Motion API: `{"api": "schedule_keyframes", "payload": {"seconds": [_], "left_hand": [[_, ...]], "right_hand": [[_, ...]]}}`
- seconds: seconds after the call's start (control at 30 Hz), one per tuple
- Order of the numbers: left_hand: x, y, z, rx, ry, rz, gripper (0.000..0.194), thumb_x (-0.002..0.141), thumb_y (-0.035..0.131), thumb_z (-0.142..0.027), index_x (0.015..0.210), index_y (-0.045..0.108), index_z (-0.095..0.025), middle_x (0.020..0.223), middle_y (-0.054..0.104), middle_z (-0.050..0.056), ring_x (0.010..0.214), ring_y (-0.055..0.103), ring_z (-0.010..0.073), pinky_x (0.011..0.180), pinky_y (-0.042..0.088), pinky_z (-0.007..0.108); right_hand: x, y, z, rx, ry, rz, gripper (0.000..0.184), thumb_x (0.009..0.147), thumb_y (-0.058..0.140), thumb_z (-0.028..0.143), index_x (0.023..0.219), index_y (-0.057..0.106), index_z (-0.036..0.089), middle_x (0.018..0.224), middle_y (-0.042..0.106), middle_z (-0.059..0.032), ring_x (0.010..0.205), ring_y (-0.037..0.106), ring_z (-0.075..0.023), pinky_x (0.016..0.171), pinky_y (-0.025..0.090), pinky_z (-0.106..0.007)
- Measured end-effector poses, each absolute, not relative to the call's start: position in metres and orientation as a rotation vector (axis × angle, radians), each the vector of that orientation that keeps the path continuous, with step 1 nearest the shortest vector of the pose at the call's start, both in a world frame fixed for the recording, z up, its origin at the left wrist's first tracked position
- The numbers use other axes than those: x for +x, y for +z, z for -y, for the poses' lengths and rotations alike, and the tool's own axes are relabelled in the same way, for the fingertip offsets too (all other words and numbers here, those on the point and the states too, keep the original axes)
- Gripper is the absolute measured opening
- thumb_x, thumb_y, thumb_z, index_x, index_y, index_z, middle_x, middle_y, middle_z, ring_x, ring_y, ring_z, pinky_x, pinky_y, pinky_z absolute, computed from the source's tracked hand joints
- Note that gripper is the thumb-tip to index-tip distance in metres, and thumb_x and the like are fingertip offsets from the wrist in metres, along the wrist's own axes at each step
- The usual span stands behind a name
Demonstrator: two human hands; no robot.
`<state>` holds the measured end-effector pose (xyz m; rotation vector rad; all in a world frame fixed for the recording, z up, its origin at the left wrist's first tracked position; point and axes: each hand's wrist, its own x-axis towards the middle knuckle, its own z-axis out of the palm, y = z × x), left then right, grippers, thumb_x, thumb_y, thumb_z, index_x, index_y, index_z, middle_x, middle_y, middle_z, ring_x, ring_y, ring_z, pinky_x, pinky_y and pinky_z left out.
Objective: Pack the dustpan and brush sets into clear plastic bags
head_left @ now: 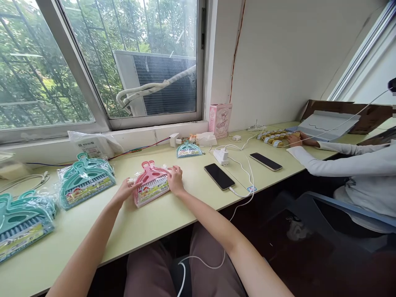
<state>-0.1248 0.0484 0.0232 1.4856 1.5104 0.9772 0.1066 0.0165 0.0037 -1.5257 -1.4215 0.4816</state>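
Note:
A pink dustpan and brush set in clear wrapping lies on the pale yellow-green table in front of me. My left hand grips its left edge, the fingers curled onto the plastic. At the opposite edge, my right hand has its fingers bent over the top right corner. To the left are wrapped teal dustpan sets, a middle pile and a nearer pile at the table's left. Another small teal set lies farther back near the window wall.
Right of me lie a phone on a charging cable and a second phone. A white power strip sits between cables. A pink box stands by the wall. At right, another person's hands touch yellow packaged items.

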Motion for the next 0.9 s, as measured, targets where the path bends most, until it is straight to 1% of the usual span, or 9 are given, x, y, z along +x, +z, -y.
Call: {"api": "schedule_keyframes", "payload": {"seconds": [0.1,0.17,0.27,0.33,0.43,0.53,0.63,0.77,0.9], "left_hand": [[-0.107,0.032,-0.057,1.558,1.001,-1.559,0.055,0.045,0.087,-0.052,0.081,0.067,-0.016,0.075,0.072,0.008,0.085,0.069,0.0336,0.065,0.051,0.034],[-0.102,0.032,-0.065,1.573,0.935,-1.685,0.046,0.049,0.083,-0.056,0.067,0.063,-0.019,0.065,0.068,0.006,0.078,0.068,0.0311,0.061,0.047,0.032],[-0.100,0.027,-0.073,1.620,0.774,-1.876,0.049,0.059,0.073,-0.066,0.055,0.054,-0.022,0.052,0.059,0.004,0.066,0.065,0.0280,0.056,0.040,0.030],[-0.100,0.023,-0.074,1.650,0.735,-1.925,0.051,0.065,0.066,-0.070,0.055,0.054,-0.022,0.053,0.060,0.005,0.065,0.064,0.0278,0.055,0.039,0.030],[-0.100,0.023,-0.071,1.629,0.743,-1.863,0.054,0.073,0.057,-0.074,0.061,0.061,-0.021,0.060,0.066,0.009,0.070,0.066,0.0301,0.058,0.043,0.033],[-0.099,0.028,-0.064,1.493,0.802,-1.587,0.063,0.073,0.055,-0.079,0.073,0.068,-0.018,0.073,0.072,0.013,0.078,0.070,0.0315,0.066,0.051,0.036],[-0.097,0.033,-0.055,1.368,0.847,-1.208,0.071,0.065,0.067,-0.079,0.096,0.072,-0.015,0.092,0.075,0.017,0.088,0.072,0.0314,0.077,0.056,0.038],[-0.089,0.036,-0.046,1.461,0.985,-1.060,0.085,0.053,0.088,-0.061,0.118,0.067,-0.012,0.108,0.073,0.019,0.100,0.070,0.0326,0.087,0.057,0.041],[-0.084,0.040,-0.037,1.515,1.041,-0.944,0.099,0.053,0.089,-0.061,0.135,0.058,-0.014,0.126,0.067,0.020,0.116,0.065,0.0357,0.096,0.055,0.044]], "right_hand": [[0.113,0.003,-0.024,-1.487,0.751,1.367,0.051,0.100,0.050,0.034,0.146,0.045,0.014,0.150,0.048,-0.0159,0.143,0.043,-0.0220,0.117,0.035,-0.034],[0.120,0.004,-0.027,-1.419,0.889,1.402,0.075,0.091,0.065,0.044,0.153,0.033,0.015,0.157,0.040,-0.0170,0.147,0.038,-0.0251,0.119,0.033,-0.037],[0.128,0.003,-0.029,-1.339,0.962,1.508,0.115,0.062,0.091,0.031,0.156,0.026,0.018,0.159,0.037,-0.0170,0.148,0.036,-0.0283,0.120,0.032,-0.038],[0.129,0.003,-0.029,-1.347,0.939,1.510,0.120,0.056,0.093,0.021,0.156,0.027,0.021,0.157,0.041,-0.0150,0.146,0.039,-0.0277,0.119,0.033,-0.038],[0.128,0.000,-0.031,-1.407,0.905,1.448,0.112,0.060,0.090,0.018,0.154,0.030,0.024,0.154,0.046,-0.0131,0.143,0.044,-0.0263,0.118,0.036,-0.039],[0.127,-0.003,-0.033,-1.393,0.931,1.433,0.111,0.060,0.091,0.018,0.154,0.031,0.023,0.151,0.049,-0.0142,0.142,0.044,-0.0268,0.117,0.036,-0.040],[0.130,-0.007,-0.035,-1.263,0.984,1.380,0.113,0.064,0.089,0.018,0.157,0.025,0.026,0.150,0.051,-0.0143,0.141,0.047,-0.0246,0.116,0.038,-0.040],[0.136,-0.010,-0.036,-1.089,0.974,1.276,0.116,0.071,0.084,0.017,0.159,0.010,0.034,0.152,0.050,-0.0118,0.140,0.048,-0.0191,0.113,0.041,-0.037],[0.142,-0.012,-0.040,-1.174,1.002,1.177,0.118,0.065,0.090,0.026,0.159,0.018,0.031,0.149,0.052,-0.0129,0.137,0.052,-0.0233,0.108,0.046,-0.039]]}}
